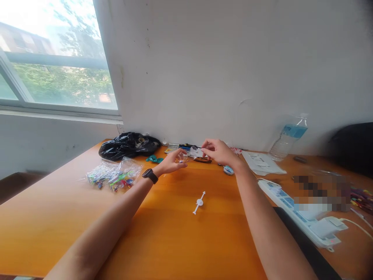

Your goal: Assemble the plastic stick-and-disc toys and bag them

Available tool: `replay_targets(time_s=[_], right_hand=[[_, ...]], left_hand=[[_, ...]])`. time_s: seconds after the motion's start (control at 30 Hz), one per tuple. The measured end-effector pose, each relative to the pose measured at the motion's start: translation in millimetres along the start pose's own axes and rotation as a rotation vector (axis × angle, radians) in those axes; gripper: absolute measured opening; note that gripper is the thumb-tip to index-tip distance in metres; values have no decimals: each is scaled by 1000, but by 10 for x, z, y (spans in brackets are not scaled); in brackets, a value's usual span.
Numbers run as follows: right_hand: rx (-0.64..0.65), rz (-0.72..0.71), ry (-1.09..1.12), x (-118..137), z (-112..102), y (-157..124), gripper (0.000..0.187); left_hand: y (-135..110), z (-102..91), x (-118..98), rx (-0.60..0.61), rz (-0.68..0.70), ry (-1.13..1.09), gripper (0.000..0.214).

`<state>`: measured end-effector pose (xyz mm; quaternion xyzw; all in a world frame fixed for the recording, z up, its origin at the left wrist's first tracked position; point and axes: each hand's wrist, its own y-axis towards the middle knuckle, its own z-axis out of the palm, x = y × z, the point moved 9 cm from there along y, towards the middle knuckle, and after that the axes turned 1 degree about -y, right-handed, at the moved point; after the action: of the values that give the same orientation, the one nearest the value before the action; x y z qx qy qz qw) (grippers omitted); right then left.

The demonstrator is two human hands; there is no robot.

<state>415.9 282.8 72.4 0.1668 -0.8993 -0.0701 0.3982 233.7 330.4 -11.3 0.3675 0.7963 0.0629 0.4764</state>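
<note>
My left hand (pixel 171 161), with a black watch at the wrist, is raised over the far part of the table. Its curled fingers are around a small clear plastic bag (pixel 183 157). To its right, my right hand (pixel 218 151) has thumb and fingers brought together in a pinch at the bag's right side; what lies between those fingertips is too small to make out. Below both hands, a white double-ended arrow spinner (pixel 199 202) with a round hub lies on the wooden table (pixel 175 233).
At the left are a clear bag of colourful small pieces (pixel 115 175) and a black plastic bag (pixel 128 146). A tape roll (pixel 228 170) lies behind my right forearm. Farther right are a white packet (pixel 262 162), a bottle (pixel 287 140) and a power strip (pixel 291 210) with cords.
</note>
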Motion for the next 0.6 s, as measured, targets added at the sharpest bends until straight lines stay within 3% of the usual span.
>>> replay_targets(time_s=[0.23, 0.47, 0.6], right_hand=[[-56, -48, -203, 111, 20, 26, 21], [-24, -121, -246, 217, 422, 102, 24], [-80, -150, -185, 277, 481, 107, 28]], left_hand=[[-69, -40, -323, -89, 185, 263, 46], [-79, 42, -446, -89, 211, 349, 50], [-81, 3, -520, -111, 236, 334, 44]])
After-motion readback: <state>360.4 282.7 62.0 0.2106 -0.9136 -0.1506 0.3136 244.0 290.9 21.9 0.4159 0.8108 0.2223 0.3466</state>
